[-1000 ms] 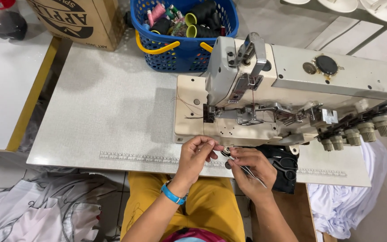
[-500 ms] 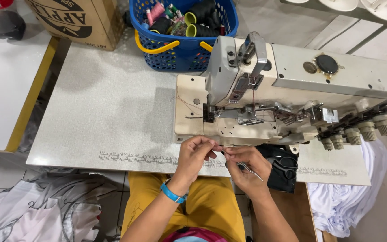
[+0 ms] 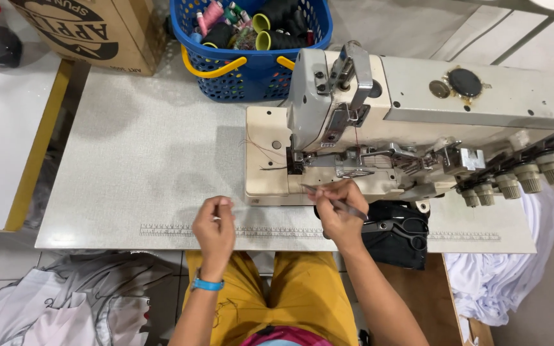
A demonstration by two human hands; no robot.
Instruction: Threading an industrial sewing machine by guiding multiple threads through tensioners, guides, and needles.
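Gripping metal tweezers [image 3: 336, 202] beside the cream sewing machine [image 3: 379, 128], the right hand [image 3: 338, 214] is closed; the left hand [image 3: 215, 227] is pinched shut, well apart.

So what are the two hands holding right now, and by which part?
The right hand pinches slim metal tweezers around their middle, tips toward the cream sewing machine. The left hand has its fingertips pinched together; what they hold cannot be told.
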